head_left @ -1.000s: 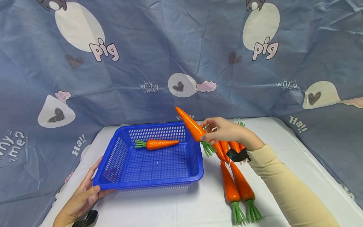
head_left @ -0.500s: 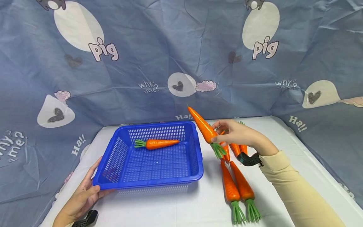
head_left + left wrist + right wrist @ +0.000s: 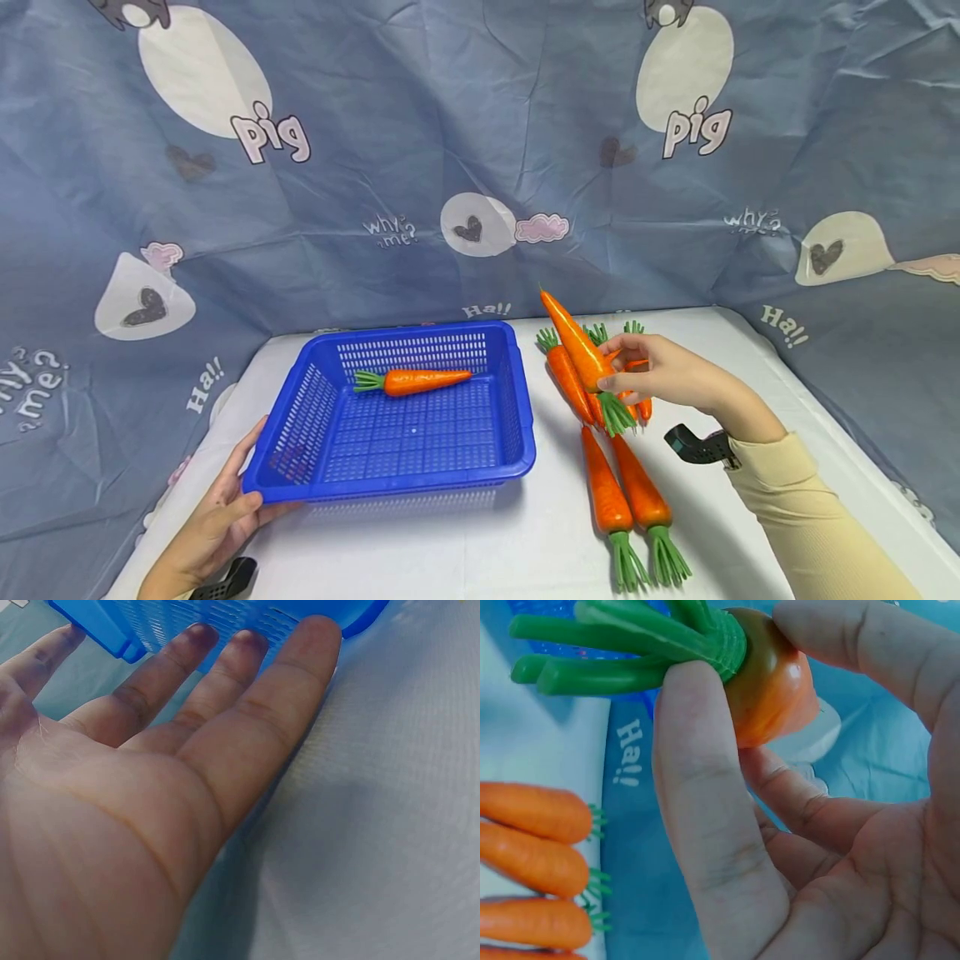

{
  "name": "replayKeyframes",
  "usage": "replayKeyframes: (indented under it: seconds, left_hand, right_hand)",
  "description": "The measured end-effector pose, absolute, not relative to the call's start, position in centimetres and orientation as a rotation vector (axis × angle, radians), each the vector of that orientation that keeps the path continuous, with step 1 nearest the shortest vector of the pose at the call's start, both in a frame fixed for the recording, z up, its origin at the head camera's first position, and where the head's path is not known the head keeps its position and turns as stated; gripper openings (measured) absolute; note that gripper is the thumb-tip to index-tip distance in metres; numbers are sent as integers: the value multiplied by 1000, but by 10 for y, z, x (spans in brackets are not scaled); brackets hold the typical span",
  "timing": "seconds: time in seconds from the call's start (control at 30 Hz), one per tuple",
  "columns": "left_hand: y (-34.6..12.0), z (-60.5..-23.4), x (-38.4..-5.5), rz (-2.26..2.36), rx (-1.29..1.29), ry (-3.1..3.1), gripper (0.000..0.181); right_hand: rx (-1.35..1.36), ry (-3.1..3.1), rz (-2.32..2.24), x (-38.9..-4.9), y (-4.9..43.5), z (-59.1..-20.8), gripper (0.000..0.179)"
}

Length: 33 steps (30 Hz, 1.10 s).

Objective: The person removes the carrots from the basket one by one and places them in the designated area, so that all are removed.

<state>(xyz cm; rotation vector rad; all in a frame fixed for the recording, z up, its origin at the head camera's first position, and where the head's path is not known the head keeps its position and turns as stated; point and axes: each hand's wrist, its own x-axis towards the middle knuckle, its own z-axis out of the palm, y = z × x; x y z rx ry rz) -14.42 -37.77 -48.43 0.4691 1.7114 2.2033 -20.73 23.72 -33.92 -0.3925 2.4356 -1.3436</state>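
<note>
My right hand [image 3: 652, 367] pinches a carrot [image 3: 573, 337] near its thick end, above the table. Its tip points up and to the left, and its green stalks [image 3: 615, 649] show beyond the thumb in the right wrist view. Below this carrot lie several others; one [image 3: 567, 383] shows at their left edge, the rest partly hidden. At the left, my left hand [image 3: 217, 521] touches the near-left corner of a blue plastic basket [image 3: 390, 487], its thumb at the rim. Straight fingers [image 3: 255, 724] reach to the perforated wall in the left wrist view. One carrot [image 3: 420, 382] lies inside the basket.
Two more carrots [image 3: 607, 492] lie nearer me on the white tablecloth [image 3: 420, 558], stalks toward me. A blue-grey printed cloth [image 3: 480, 150] hangs behind the table and along its sides.
My right hand has moved right with the carrot, from beside the basket's right rim to over the carrot pile. The left hand and basket have stayed in place.
</note>
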Motion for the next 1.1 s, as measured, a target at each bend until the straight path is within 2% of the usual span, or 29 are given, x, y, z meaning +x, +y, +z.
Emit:
replayKeyframes:
  seconds: [0.4, 0.83, 1.1]
  left_hand:
    - [-378, -486, -147, 2219, 468, 1694, 80]
    - [-381, -490, -149, 2243, 558, 1640, 79]
    - [-381, -489, -148, 2190, 447, 1729, 77]
  right_hand:
    - [-317, 2437, -1440, -178, 273, -358, 47]
    - [-210, 2379, -1493, -152, 299, -389, 55]
    - [-170, 2375, -1450, -133, 314, -416, 57]
